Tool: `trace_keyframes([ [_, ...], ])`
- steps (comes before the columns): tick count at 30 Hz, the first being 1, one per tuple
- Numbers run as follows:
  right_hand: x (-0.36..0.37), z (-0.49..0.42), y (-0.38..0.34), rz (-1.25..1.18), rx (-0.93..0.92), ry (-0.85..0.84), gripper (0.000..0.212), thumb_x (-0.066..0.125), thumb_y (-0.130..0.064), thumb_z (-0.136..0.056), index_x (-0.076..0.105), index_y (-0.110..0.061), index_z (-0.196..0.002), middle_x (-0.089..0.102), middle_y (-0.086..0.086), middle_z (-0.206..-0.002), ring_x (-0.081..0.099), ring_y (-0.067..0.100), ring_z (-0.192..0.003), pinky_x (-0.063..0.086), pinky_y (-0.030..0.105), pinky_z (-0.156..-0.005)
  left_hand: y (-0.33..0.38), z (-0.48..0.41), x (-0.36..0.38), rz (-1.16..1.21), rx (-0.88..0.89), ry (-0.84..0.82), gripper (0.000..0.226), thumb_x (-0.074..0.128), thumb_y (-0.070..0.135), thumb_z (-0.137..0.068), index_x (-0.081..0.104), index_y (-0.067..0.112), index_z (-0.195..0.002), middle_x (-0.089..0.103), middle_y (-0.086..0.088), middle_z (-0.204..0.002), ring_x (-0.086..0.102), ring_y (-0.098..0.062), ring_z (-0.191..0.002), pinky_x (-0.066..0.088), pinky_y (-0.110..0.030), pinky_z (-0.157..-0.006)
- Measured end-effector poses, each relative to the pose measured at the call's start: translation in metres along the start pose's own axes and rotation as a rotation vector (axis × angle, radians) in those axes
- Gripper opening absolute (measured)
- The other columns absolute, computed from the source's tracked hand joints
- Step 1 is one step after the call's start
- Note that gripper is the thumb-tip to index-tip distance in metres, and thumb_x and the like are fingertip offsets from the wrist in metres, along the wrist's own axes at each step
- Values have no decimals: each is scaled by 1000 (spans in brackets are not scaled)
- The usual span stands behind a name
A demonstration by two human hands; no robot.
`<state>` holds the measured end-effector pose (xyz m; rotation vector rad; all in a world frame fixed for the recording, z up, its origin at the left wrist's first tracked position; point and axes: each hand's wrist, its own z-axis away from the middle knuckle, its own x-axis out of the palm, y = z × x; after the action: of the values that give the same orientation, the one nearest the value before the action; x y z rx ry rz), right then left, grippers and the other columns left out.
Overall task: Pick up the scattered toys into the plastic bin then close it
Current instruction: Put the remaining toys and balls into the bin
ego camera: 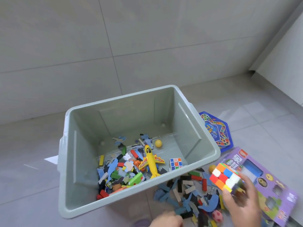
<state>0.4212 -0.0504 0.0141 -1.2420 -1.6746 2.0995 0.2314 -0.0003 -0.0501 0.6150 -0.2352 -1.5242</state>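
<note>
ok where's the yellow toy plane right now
In the head view the yellow toy plane lies inside the green plastic bin, on the heap of small pieces, nose to the far wall, with a small puzzle cube just to its right.

A grey tiled floor point(229, 108) with thin grout lines carries everything, and it meets a tiled wall along its far edge. A pale green plastic bin point(180, 102) stands on the tiles, open, close to that far edge. Just beside the bin's right wall lies a blue hexagonal game board point(218, 133), partly tucked behind the bin. Nearer, a purple toy box point(268, 181) lies flat on the tiles. Against the bin's near right corner spreads a pile of scattered pieces point(188, 192): blue puzzle shapes and red, black and green blocks. A pink ball point(217, 216) rests at the pile's near edge, an orange ball point(212, 167) at its far edge.
</note>
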Motion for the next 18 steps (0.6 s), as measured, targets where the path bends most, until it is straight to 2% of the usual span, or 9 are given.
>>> trace_keyframes([
  [1, 8, -2, -9, -21, -109, -55, 72, 73, -4, -74, 45, -59, -112, 57, 2, -116, 62, 12, -92, 53, 14, -65, 4, -6, 11, -80, -25, 82, 34, 31, 18, -103, 44, 7, -133, 33, -17, -144, 32, -33, -130, 28, -40, -109],
  [2, 19, -2, -27, 37, -222, -136, 67, 74, -15, -76, 42, -55, -119, 55, -6, -117, 59, 5, -96, 53, 16, -66, 8, -11, 16, -149, -28, 155, 33, 36, 16, -101, 46, 11, -132, 36, -13, -142, 35, -30, -130, 31, -36, -107],
  [3, 32, -4, -40, 112, -342, -234, 62, 70, -26, -77, 39, -53, -124, 51, -13, -117, 56, 0, -96, 50, 16, -67, 3, -16, 21, -185, 20, 206, 34, 37, 18, -99, 48, 13, -131, 38, -11, -142, 36, -29, -130, 32, -35, -107],
  [5, 63, -8, -65, 309, -505, -410, 57, 57, -40, -82, 30, -55, -131, 45, -13, -119, 55, 4, -86, 48, 20, -68, 6, -12, 17, -184, 16, 207, 34, 38, 18, -99, 49, 14, -131, 38, -9, -142, 37, -27, -130, 33, -34, -106],
  [8, 107, -8, -69, 679, -593, -586, 55, 40, -42, -88, 20, -55, -136, 45, -5, -128, 56, 20, -96, 40, 33, -84, 1, -12, 13, -219, -22, 264, 35, 40, 23, -98, 49, 17, -131, 39, -8, -142, 37, -25, -130, 34, -33, -105],
  [11, 116, -8, -59, 704, -594, -695, 59, 18, -46, -81, 31, -46, -138, 52, -5, -127, 52, 19, -112, 35, 36, -102, -7, -9, 19, -213, -14, 285, 35, 43, 33, -96, 51, 18, -127, 42, -8, -138, 40, -25, -127, 36, -33, -103],
  [13, 100, -11, -45, 522, -593, -555, 49, 34, -42, -83, 50, -37, -129, 56, -4, -124, 51, 15, -113, 37, 33, -100, -9, -6, 17, -201, -1, 303, 35, 45, 35, -94, 52, 18, -124, 46, -8, -134, 43, -25, -124, 37, -32, -101],
  [15, 71, -22, -18, 369, -560, -238, 33, 54, -29, -84, 62, -26, -116, 60, -3, -116, 54, 12, -106, 43, 29, -91, -8, -4, 14, -210, 45, 277, 41, 47, 38, -91, 52, 15, -124, 47, -10, -134, 44, -25, -124, 36, -32, -103],
  [18, 17, -47, 43, 280, -188, 50, 22, 62, -16, -86, 63, -18, -108, 55, -4, -103, 59, 18, -96, 50, 36, -81, -6, -4, 11, -220, 52, 248, 44, 48, 43, -88, 54, 14, -121, 49, -12, -128, 44, -25, -122, 35, -30, -102],
])
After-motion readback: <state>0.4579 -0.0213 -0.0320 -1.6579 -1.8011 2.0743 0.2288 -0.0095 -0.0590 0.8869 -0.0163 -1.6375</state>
